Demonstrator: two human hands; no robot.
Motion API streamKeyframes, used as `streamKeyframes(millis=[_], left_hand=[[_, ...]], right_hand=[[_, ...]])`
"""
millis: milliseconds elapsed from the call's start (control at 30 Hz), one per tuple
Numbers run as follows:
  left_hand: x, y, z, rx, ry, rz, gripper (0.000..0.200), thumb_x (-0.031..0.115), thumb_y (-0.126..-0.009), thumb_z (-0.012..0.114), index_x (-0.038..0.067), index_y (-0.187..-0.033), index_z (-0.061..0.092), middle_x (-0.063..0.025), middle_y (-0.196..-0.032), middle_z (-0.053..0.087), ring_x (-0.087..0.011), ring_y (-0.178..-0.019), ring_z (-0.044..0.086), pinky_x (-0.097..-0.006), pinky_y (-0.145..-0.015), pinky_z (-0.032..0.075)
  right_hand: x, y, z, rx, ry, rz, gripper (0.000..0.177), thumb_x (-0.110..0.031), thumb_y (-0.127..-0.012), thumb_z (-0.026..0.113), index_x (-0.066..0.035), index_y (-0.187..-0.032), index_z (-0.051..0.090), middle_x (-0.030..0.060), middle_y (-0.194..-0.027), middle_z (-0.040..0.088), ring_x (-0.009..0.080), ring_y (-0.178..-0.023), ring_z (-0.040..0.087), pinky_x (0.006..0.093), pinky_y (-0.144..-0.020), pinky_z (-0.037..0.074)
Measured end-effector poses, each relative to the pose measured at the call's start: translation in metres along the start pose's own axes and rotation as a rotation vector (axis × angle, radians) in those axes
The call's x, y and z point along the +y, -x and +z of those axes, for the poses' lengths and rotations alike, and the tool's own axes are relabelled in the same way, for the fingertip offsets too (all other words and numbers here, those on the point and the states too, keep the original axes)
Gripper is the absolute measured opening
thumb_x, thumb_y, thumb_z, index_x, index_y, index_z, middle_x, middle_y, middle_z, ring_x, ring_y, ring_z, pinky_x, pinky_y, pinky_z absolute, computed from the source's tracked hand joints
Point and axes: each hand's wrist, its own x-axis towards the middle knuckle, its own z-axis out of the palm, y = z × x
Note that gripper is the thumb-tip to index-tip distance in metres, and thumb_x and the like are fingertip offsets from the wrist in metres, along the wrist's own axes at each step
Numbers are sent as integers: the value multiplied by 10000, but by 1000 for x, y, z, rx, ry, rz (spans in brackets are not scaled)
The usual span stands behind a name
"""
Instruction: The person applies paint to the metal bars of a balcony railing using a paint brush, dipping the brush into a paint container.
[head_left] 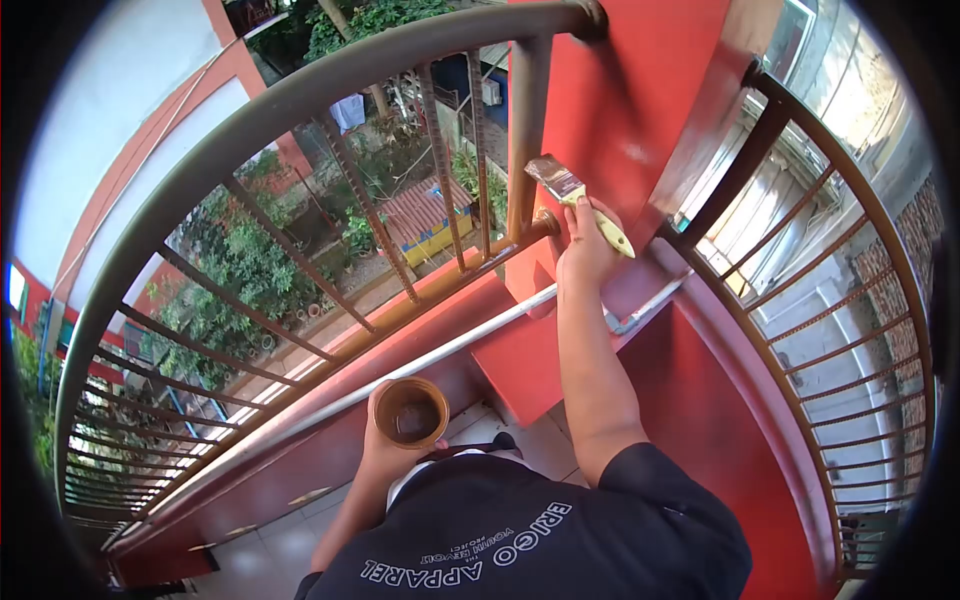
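My right hand (588,240) is closed around the pale yellow handle of a paintbrush (556,180), out at arm's length. Its bristles, wet with brown paint, point up and left, right by the end post (530,130) of the metal railing. Down near my waist, my left hand (388,440) grips a brown cup (411,412) from its left side. The cup is tilted toward me, and a little dark brown liquid shows at its bottom. The railing's curved top rail (330,80) looks grey-brown, while its lower rail (440,295) is a glossier brown.
A red wall column (625,90) stands behind the brush. A white pipe (450,340) runs along the low red wall below the railing. Another brown railing (850,170) curves down on the right. Beyond the left railing, a garden with a small red-roofed shed (425,212) lies far below.
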Motion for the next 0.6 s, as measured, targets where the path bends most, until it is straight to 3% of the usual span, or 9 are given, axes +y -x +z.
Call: streamKeyframes(millis=[67, 167, 233, 300, 433, 533, 600], left_hand=[[4, 2, 1, -23, -95, 11, 1052, 10, -523, 937, 33, -1367, 310, -125, -1230, 551, -225, -1133, 574, -383, -940, 501], [-4, 5, -5, -51, 83, -28, 1060, 6, -519, 936, 37, -1371, 306, -126, -1240, 544, -225, -1144, 571, -377, -942, 504], [-14, 4, -15, -60, 80, -87, 1068, 64, -526, 948, 39, -1377, 304, -127, -1254, 533, -230, -1157, 564, -383, -965, 493], [-27, 5, -25, -68, 14, -146, 1080, 108, -525, 958, 39, -1380, 301, -127, -1259, 528, -229, -1163, 560, -385, -975, 486], [-20, 5, -23, -65, -103, -77, 1071, 149, -523, 964, 41, -1368, 315, -121, -1270, 519, -223, -1174, 550, -388, -983, 480], [-14, 3, -25, -82, 18, -119, 1051, 119, -527, 956, 49, -1362, 323, -118, -1258, 525, -223, -1165, 554, -385, -978, 485], [-26, 2, -33, -96, 22, -104, 983, 172, -552, 958, 34, -1340, 386, -94, -1172, 573, -195, -1055, 594, -351, -888, 521]], right_hand=[[31, -4, -27, 102, 42, 70, 177, -9, -844, 704, 24, -981, 597, 102, -865, 643, 142, -697, 644, 232, -614, 540], [50, 3, -65, 111, 118, 133, 180, -29, -826, 734, 4, -945, 603, 83, -792, 652, 116, -629, 633, 213, -494, 453], [35, 3, -53, 146, 63, 147, 168, -13, -838, 714, 18, -942, 585, 107, -832, 650, 139, -675, 646, 226, -558, 511], [11, -2, -27, 80, -47, 79, 156, 4, -875, 662, 26, -991, 560, 131, -994, 608, 212, -879, 664, 316, -809, 594], [35, -17, -29, 65, -72, 178, 150, 10, -874, 659, 8, -983, 556, 122, -973, 615, 216, -860, 663, 316, -815, 590], [37, -8, -45, 162, -63, 231, 147, 13, -869, 663, 4, -970, 557, 120, -974, 623, 224, -875, 668, 325, -812, 590], [28, -3, -40, 188, -174, 195, 149, 11, -867, 669, 7, -969, 561, 119, -977, 626, 226, -880, 670, 324, -816, 590]])
